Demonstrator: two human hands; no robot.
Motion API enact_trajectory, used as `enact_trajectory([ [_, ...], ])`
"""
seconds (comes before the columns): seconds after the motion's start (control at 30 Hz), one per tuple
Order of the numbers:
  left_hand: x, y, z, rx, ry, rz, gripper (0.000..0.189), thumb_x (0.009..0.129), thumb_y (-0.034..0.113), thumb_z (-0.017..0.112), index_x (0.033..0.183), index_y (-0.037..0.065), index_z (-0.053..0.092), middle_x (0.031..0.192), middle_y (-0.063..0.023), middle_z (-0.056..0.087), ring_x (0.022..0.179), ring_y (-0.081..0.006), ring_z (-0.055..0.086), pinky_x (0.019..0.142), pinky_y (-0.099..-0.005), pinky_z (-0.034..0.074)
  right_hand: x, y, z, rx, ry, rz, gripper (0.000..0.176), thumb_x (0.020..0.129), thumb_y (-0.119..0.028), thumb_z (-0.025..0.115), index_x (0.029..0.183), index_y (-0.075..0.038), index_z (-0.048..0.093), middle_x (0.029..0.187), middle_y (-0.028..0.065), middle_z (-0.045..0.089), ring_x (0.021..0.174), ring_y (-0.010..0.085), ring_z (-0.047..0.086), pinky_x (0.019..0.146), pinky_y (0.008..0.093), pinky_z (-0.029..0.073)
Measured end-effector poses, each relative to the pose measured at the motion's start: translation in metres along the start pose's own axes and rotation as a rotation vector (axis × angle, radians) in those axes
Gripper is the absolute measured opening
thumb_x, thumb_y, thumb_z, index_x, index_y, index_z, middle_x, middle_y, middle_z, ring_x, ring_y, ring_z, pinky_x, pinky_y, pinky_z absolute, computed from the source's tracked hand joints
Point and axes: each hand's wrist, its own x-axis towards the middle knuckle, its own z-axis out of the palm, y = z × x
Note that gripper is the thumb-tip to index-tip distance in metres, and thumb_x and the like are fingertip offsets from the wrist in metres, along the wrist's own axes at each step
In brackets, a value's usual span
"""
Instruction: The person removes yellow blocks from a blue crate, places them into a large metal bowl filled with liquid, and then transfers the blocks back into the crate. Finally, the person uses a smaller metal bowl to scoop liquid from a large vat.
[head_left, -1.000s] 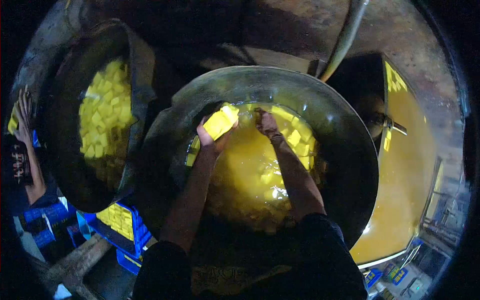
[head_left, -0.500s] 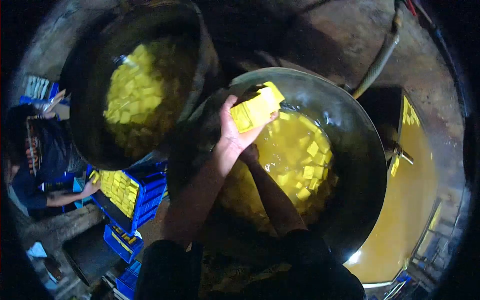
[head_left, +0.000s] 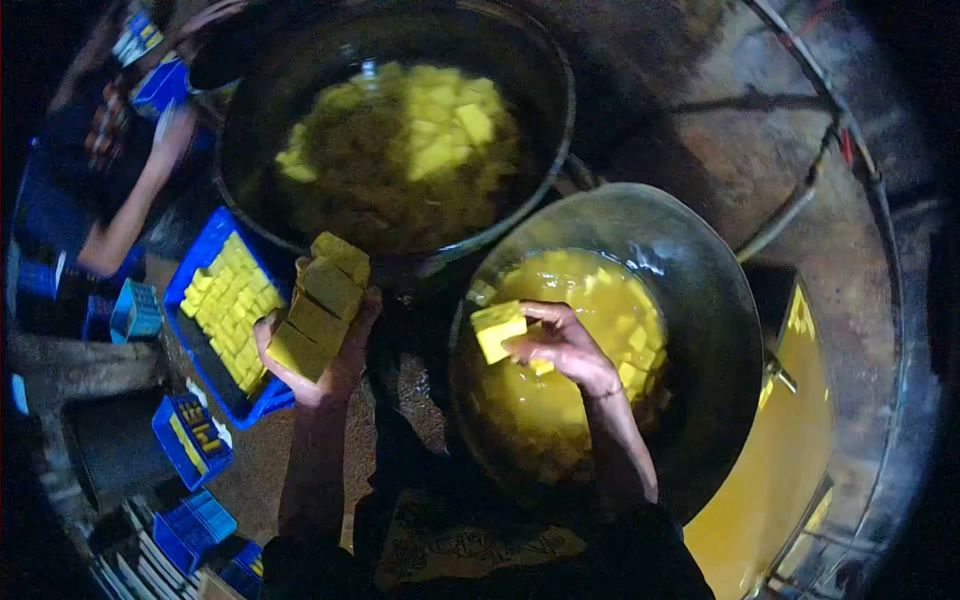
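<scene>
A short row of yellow tofu blocks [head_left: 327, 303] rests in my left hand [head_left: 340, 382], its fingers wrapped along the sides. This hand is between the two pots, beside the blue crate [head_left: 242, 408] of packed tofu. My right hand [head_left: 573, 352] pinches a single tofu block [head_left: 499, 331] between thumb and fingers, above the near pot [head_left: 715, 330]. In that pot, cloudy yellow liquid [head_left: 520, 415] holds several tofu blocks [head_left: 640, 350], mostly toward the right side. A small yellow piece [head_left: 541, 367] shows just under my right fingers.
Behind stands a larger dark pot [head_left: 560, 110] with tofu in dark liquid. At the left, another person's arm [head_left: 135, 200] reaches near a blue basket [head_left: 160, 85]. Smaller blue crates [head_left: 195, 530] lie lower left. A vat of yellow liquid [head_left: 770, 480] borders the right, with a hose [head_left: 790, 215] above.
My left hand has swung left with the tofu row, away from over the near pot. My right hand has come up out of the pot with a block. The view has shifted left.
</scene>
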Motion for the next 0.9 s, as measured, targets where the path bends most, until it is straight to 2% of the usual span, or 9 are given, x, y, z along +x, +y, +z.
enact_trajectory([
  [0.03, -0.001, -0.007, -0.030, 0.711, 0.069, 0.210, 0.046, 0.074, 0.022, 0.068, 0.113, 0.004, 0.051, 0.111, -0.0146, 0.055, 0.107, -0.0240, 0.051, 0.089, -0.0404, 0.044, 0.005, -0.019, 0.029, -0.010, -0.054, -0.071, 0.038, 0.071, 0.000, 0.070, 0.106, -0.001, 0.058, 0.097, 0.0062, 0.062, 0.081, 0.0106, 0.058, 0.071, 0.0253, 0.050],
  [0.13, 0.006, 0.005, -0.072, -0.768, 0.051, -0.162, 0.051, 0.076, 0.033, 0.061, 0.115, 0.002, 0.049, 0.115, -0.0161, 0.052, 0.107, -0.0253, 0.051, 0.089, -0.0422, 0.043, 0.041, -0.046, 0.110, -0.161, -0.134, -0.211, 0.029, 0.066, 0.000, 0.075, 0.092, -0.001, 0.060, 0.085, 0.0033, 0.060, 0.079, 0.0105, 0.058, 0.070, 0.0246, 0.049],
  [0.2, 0.011, -0.041, -0.129, -0.552, 0.199, -0.137, 0.065, 0.078, 0.053, 0.037, 0.117, 0.002, 0.048, 0.110, -0.0148, 0.055, 0.099, -0.0288, 0.055, 0.085, -0.0462, 0.044, 0.067, -0.050, 0.161, -0.184, -0.154, -0.395, 0.028, 0.066, -0.011, 0.078, 0.089, -0.002, 0.063, 0.074, 0.0016, 0.062, 0.067, 0.0061, 0.054, 0.062, 0.0228, 0.046],
  [0.43, 0.010, -0.034, -0.206, -0.930, 0.243, -0.349, 0.050, 0.077, 0.038, 0.046, 0.115, 0.006, 0.049, 0.103, -0.0132, 0.057, 0.092, -0.0274, 0.057, 0.081, -0.0408, 0.047, 0.143, -0.031, 0.292, -0.730, -0.062, -0.120, 0.030, 0.072, -0.013, 0.071, 0.096, 0.000, 0.059, 0.079, 0.0119, 0.065, 0.070, 0.0176, 0.061, 0.067, 0.0298, 0.047],
  [0.63, 0.015, -0.024, -0.274, -1.067, 0.364, -0.346, 0.041, 0.076, 0.029, 0.051, 0.109, 0.006, 0.050, 0.097, -0.0117, 0.057, 0.087, -0.0247, 0.058, 0.079, -0.0386, 0.048, 0.182, -0.010, 0.360, -0.606, -0.271, -0.202, 0.051, 0.072, -0.021, 0.072, 0.113, -0.003, 0.048, 0.110, 0.0157, 0.048, 0.104, 0.0280, 0.050, 0.088, 0.0373, 0.041],
  [0.7, 0.011, -0.048, -0.307, -1.048, 0.320, -0.271, 0.040, 0.077, 0.030, 0.051, 0.109, 0.006, 0.051, 0.096, -0.0112, 0.058, 0.086, -0.0238, 0.058, 0.076, -0.0378, 0.049, 0.202, -0.005, 0.388, -1.152, -0.042, -0.502, 0.067, 0.071, -0.028, 0.075, 0.122, -0.003, 0.040, 0.116, 0.0137, 0.044, 0.105, 0.0188, 0.048, 0.087, 0.0328, 0.043],
  [0.77, 0.005, -0.047, -0.329, -0.913, 0.349, -0.425, 0.047, 0.083, 0.042, 0.045, 0.112, 0.005, 0.050, 0.100, -0.0121, 0.057, 0.091, -0.0257, 0.057, 0.083, -0.0392, 0.047, 0.230, 0.025, 0.397, -1.270, -0.060, -0.413, 0.082, 0.067, -0.035, 0.076, 0.128, -0.002, 0.033, 0.121, 0.0147, 0.039, 0.113, 0.0211, 0.042, 0.094, 0.0346, 0.038],
  [0.83, 0.005, -0.042, -0.350, -1.013, 0.380, -0.457, 0.050, 0.084, 0.048, 0.042, 0.110, 0.007, 0.051, 0.097, -0.0107, 0.058, 0.086, -0.0250, 0.058, 0.078, -0.0390, 0.048, 0.272, 0.090, 0.385, -0.661, -0.520, 0.195, 0.085, 0.067, -0.037, 0.075, 0.131, -0.004, 0.030, 0.123, 0.0125, 0.040, 0.115, 0.0229, 0.042, 0.096, 0.0343, 0.037],
  [0.9, 0.008, -0.051, -0.382, -0.816, 0.469, -0.653, 0.054, 0.084, 0.055, 0.038, 0.108, 0.009, 0.054, 0.096, -0.0094, 0.059, 0.084, -0.0247, 0.058, 0.072, -0.0392, 0.049, 0.283, 0.079, 0.414, -0.371, -0.667, 0.342, 0.081, 0.070, -0.036, 0.072, 0.132, -0.004, 0.030, 0.127, 0.0112, 0.039, 0.117, 0.0223, 0.041, 0.097, 0.0339, 0.038],
])
